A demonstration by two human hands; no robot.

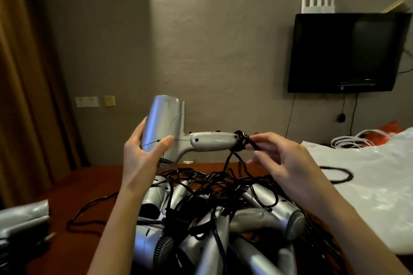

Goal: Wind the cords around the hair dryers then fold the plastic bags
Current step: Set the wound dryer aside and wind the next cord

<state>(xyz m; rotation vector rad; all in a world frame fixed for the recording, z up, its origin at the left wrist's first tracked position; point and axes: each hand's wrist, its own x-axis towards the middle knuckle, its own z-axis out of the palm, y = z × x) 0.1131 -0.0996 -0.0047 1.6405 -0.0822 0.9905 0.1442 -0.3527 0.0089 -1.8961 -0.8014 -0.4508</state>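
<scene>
holding the silver hair dryer (172, 131) clear of the pile keeps its black cord (240, 140) free to turn around the handle end. the left hand (143, 152) grips the barrel, fingers curled round it, handle pointing to 3 o'clock, which presents the handle tip to the right hand (286, 158). the right hand pinches the cord just beside the first turns, remaining fingers loosely spread. slack cord hangs toward 6 o'clock into the heap of unwound dryers (223, 219) on the red-brown table (89, 183). clear plastic bags (368, 181) lie at 3 o'clock, not yet folded. another dryer (24, 216) rests at 8 o'clock.
</scene>
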